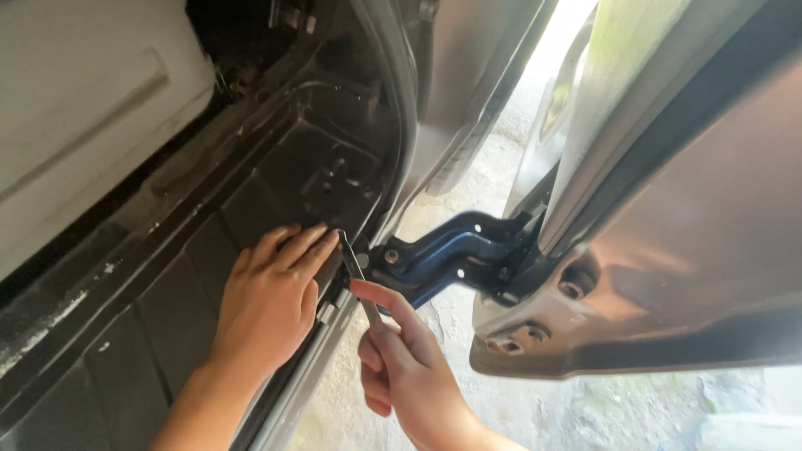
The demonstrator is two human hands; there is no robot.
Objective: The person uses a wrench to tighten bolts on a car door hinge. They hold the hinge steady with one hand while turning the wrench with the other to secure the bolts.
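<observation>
Leftmost, a pale panel (83, 108) fills the upper corner, and below it the dark, dusty metal of a vehicle's door frame (167, 276) slopes down toward the lower edge. Next comes the left hand (271, 296), laid flat and open on that dark frame, fingers together and pointing up and to the right, its fingertips touching the upper end of a slim metal wrench (355, 267). Just right of it, the right hand (405, 367) is closed around the lower part of the wrench's shaft, the forefinger stretched along the tool; the wrench rises from this grip up and to the left, its head lying at the frame's edge beside a bolt (391, 255). That bolt sits on the near end of a dark blue door hinge (455, 250), which bridges the gap between frame and door. Farther right, the grey door (685, 250) stands open, with sunlit concrete ground (501, 401) showing beneath it.
</observation>
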